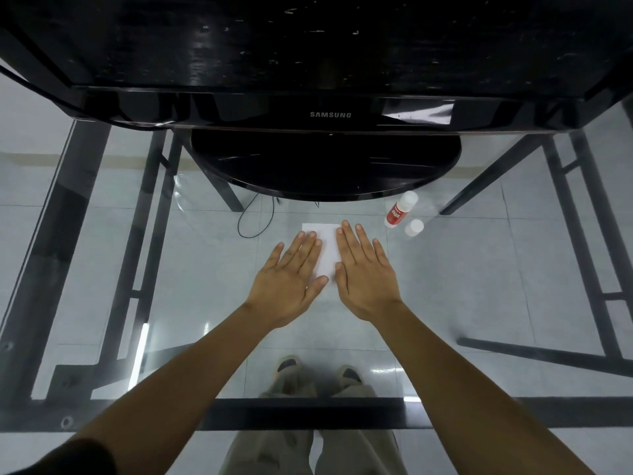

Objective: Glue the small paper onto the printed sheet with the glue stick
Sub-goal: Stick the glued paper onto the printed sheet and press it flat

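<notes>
A white paper (pixel 327 250) lies flat on the glass table in front of the monitor stand. My left hand (pixel 293 275) rests palm down on its left edge, fingers spread. My right hand (pixel 363 272) presses flat on its right edge. Both hands hide much of the sheet, so I cannot tell a small paper from a printed sheet. The glue stick (pixel 400 210), white with a red label, lies on its side to the right of the paper. Its white cap (pixel 413 228) stands loose just beside it.
A black monitor (pixel 329 111) with a round base (pixel 325 162) stands at the back of the glass table (pixel 171 303). The black table frame and a cable show through the glass. The table's near edge (pixel 308 409) runs under my forearms.
</notes>
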Demonstrator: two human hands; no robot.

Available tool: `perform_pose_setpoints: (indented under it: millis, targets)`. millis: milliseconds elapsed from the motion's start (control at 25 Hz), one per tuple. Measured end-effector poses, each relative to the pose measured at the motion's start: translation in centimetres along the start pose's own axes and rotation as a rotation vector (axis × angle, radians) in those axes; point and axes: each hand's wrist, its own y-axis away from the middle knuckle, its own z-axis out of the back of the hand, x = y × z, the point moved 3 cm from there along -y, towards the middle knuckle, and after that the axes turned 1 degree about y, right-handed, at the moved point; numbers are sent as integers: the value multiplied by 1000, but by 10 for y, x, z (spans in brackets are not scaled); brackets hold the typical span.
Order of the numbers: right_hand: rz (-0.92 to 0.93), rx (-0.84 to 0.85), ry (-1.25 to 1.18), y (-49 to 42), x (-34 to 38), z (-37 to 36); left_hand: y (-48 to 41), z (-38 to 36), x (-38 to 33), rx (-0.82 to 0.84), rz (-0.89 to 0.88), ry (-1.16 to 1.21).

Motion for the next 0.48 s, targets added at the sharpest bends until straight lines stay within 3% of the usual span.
perform_pose_setpoints:
  millis: [160, 320, 480]
  targets:
    - [-15, 9, 5, -1, 0, 0, 22, -10, 11, 28, 26, -108]
    - [-9, 26, -21, -1, 1, 2, 0, 2, 0, -49, 121, 50]
    - [-10, 25, -28, 1, 2, 3, -18, -1, -2, -16, 67, 79]
